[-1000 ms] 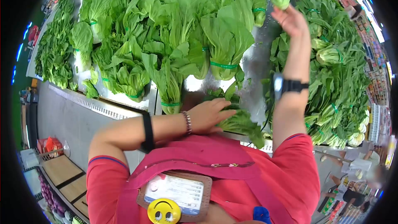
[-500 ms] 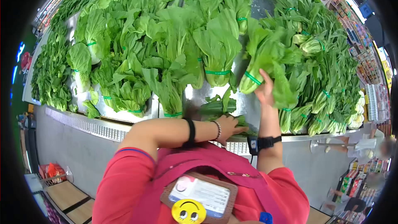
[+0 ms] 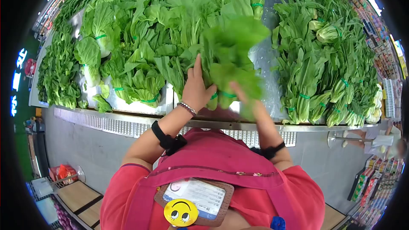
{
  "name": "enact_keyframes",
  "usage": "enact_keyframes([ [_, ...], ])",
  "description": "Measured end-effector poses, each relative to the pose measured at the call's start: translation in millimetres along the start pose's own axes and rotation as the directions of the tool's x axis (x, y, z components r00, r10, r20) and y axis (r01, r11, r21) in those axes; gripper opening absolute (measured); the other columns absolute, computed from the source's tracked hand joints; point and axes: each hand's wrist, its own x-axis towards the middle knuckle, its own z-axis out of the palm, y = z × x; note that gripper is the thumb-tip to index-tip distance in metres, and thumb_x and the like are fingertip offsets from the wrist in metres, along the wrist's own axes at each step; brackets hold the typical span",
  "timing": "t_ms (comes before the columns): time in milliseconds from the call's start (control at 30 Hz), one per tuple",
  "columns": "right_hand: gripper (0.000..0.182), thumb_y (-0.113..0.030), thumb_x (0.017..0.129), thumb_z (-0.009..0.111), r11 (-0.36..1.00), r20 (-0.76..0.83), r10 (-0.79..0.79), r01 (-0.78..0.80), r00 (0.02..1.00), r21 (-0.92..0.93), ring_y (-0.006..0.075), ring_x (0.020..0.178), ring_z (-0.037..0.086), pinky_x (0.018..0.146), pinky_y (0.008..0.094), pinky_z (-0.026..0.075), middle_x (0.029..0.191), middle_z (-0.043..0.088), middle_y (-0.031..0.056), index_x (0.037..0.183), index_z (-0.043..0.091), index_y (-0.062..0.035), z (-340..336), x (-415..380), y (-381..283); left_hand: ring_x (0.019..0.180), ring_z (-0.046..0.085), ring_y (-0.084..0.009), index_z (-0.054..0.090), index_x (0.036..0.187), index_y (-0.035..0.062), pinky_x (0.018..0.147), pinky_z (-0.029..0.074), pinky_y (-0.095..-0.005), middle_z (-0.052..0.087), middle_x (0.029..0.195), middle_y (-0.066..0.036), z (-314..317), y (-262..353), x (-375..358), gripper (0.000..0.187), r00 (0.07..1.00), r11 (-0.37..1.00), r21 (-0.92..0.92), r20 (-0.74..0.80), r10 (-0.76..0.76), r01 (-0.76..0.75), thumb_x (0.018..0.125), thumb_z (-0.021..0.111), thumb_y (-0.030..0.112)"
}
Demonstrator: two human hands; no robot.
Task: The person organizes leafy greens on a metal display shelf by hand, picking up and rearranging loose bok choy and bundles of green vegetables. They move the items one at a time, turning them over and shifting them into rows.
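Bunches of leafy greens [image 3: 142, 74] with green bands lie on a metal display shelf [image 3: 272, 98]. My left hand [image 3: 198, 87] rests against a banded bunch near the middle of the front edge, its fingers apart and pointing up. Just right of it, my right hand [image 3: 245, 98] is at a lettuce bunch [image 3: 234, 47] that is blurred by motion. Leaves cover part of the right hand, so its grip is hard to make out.
More banded greens [image 3: 328, 72] fill the right side, and darker greens [image 3: 57, 72] the left. A metal front edge [image 3: 230, 125] runs across before my body. Store shelves [image 3: 372, 179] stand at the far right. A red basket [image 3: 64, 173] is at lower left.
The lettuce bunch has moved left with my right hand, beside the middle bunches. My left hand has gone from the loose leaves at the front edge up to a banded bunch.
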Motion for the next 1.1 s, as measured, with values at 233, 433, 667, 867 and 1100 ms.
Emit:
enact_keyframes([
  [233, 0.101, -0.022, 0.076, 0.077, 0.993, -0.014, -0.024, 0.022, 1.000, -0.113, 0.0381, 0.116, 0.055, 0.096, 0.0408, 0.045, 0.129, 0.049, 0.0258, 0.149, 0.011, -0.0004, 7.7, -6.2, -18.7, 0.118, 0.046, -0.0360, 0.064, 0.117, 0.0104, 0.090, 0.047, -0.0417, 0.048, 0.130, -0.017, 1.1, -14.4, -12.5, 0.044, 0.896, 0.831, 0.377, -0.009, 0.444, -0.408, 0.075, 0.068, 0.024],
  [433, 0.098, -0.014, 0.071, 0.077, 0.921, -0.049, -0.365, 0.353, 0.930, -0.167, 0.0418, 0.118, 0.049, 0.093, 0.0427, 0.047, 0.131, 0.044, 0.0246, 0.150, 0.019, -0.0073, 6.3, 1.3, -7.0, 0.115, 0.053, -0.0382, 0.061, 0.121, 0.0064, 0.091, 0.047, -0.0413, 0.057, 0.126, -0.017, -52.1, 62.3, -8.4, 0.041, 0.757, 0.981, 0.179, 0.631, -0.169, 0.069, 0.083, 0.068, 0.019],
  [667, 0.068, -0.008, 0.081, 0.064, 0.827, 0.181, -0.184, 0.053, 0.966, 0.559, 0.0207, 0.117, 0.050, 0.092, 0.0344, 0.045, 0.134, 0.046, 0.0151, 0.142, 0.034, -0.0032, -32.1, 32.1, 13.8, 0.140, 0.028, -0.0355, 0.033, 0.145, 0.0052, 0.114, 0.028, -0.0440, 0.022, 0.154, -0.020, 32.5, 36.2, 19.8, 0.071, 0.861, 0.799, 0.322, 0.232, 0.453, -0.507, 0.086, 0.066, 0.028],
  [867, 0.042, -0.024, 0.093, 0.059, 0.934, 0.175, -0.061, -0.006, 0.983, 0.356, 0.0184, 0.107, 0.054, 0.090, 0.0316, 0.043, 0.121, 0.058, 0.0148, 0.127, 0.052, -0.0013, -38.8, 63.5, -61.9, 0.140, 0.026, -0.0371, 0.031, 0.146, 0.0038, 0.113, 0.026, -0.0499, 0.026, 0.151, -0.022, 47.6, 50.1, 0.8, 0.078, 0.868, 0.724, 0.487, 0.184, 0.461, -0.488, 0.083, 0.067, 0.033],
  [1100, 0.050, -0.009, 0.078, 0.070, 0.950, -0.229, -0.313, 0.306, 0.922, -0.065, 0.0259, 0.092, 0.060, 0.076, 0.0345, 0.051, 0.105, 0.055, 0.0157, 0.125, 0.052, -0.0023, -25.6, 115.2, -43.7, 0.143, 0.022, -0.0349, 0.032, 0.145, 0.0032, 0.115, 0.022, -0.0463, 0.030, 0.150, -0.020, 53.7, 23.4, 25.1, 0.082, 0.868, 0.665, 0.560, 0.274, 0.415, -0.494, 0.083, 0.064, 0.045],
])
